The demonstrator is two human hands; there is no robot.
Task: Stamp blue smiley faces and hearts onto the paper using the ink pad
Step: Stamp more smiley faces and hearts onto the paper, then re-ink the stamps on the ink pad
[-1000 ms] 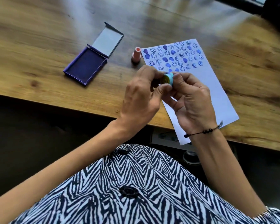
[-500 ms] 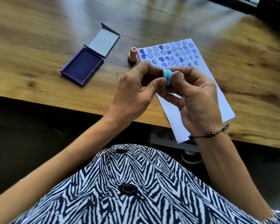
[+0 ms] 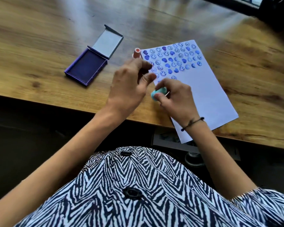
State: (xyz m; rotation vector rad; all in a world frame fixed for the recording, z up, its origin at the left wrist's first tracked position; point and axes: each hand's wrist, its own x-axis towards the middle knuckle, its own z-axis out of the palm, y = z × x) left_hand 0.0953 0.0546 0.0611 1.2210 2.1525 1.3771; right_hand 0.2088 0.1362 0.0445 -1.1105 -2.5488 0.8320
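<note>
A white sheet of paper (image 3: pixel 208 95) lies on the wooden table, its far half covered with blue smiley faces and hearts. My right hand (image 3: pixel 175 97) grips a small teal stamp (image 3: pixel 157 95) low over the paper's left edge. My left hand (image 3: pixel 129 84) hovers just left of it, fingers apart and blurred, holding nothing. A pink stamp (image 3: pixel 136 54) stands upright at the paper's far left corner, partly behind my left fingers. The blue ink pad (image 3: pixel 86 68) sits open further left, its lid (image 3: pixel 107 42) folded back.
The wooden table (image 3: pixel 39 46) ends at a near edge running just under my wrists; the paper overhangs it. A dark object (image 3: pixel 277 15) sits at the far right corner. A grey tray and a round base (image 3: pixel 193 158) show below the table edge.
My hands have come apart: the left let go of the teal stamp and moved left. The right hand carried the stamp down toward the paper's left edge.
</note>
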